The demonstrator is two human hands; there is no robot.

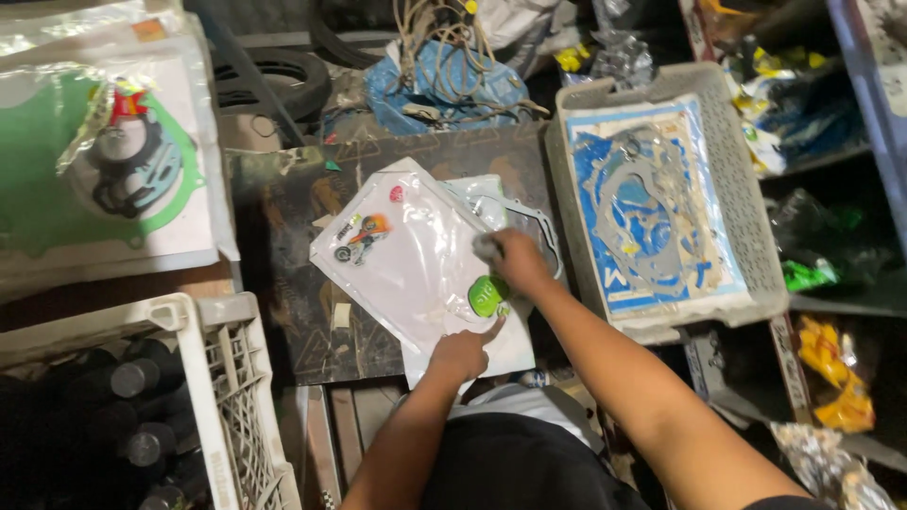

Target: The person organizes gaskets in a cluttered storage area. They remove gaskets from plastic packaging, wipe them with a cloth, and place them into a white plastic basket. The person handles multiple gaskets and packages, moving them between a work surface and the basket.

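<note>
A clear plastic packet with a white card and small stickers (406, 250) lies on a dark worn board (283, 217). My left hand (463, 351) rests on the packet's near edge with the index finger pointing at a green round sticker (487, 295). My right hand (515, 260) is closed on a small grey object, pressing it on the packet just above the green sticker. A thin grey gasket (529, 222) pokes out from under the packet beside my right hand.
A grey plastic basket (756, 274) at the right holds a blue-and-white gasket pack. A green gasket pack (104, 170) lies at the left. A white crate (227, 397) with dark cylinders stands at lower left. Tyres and tangled cord lie behind.
</note>
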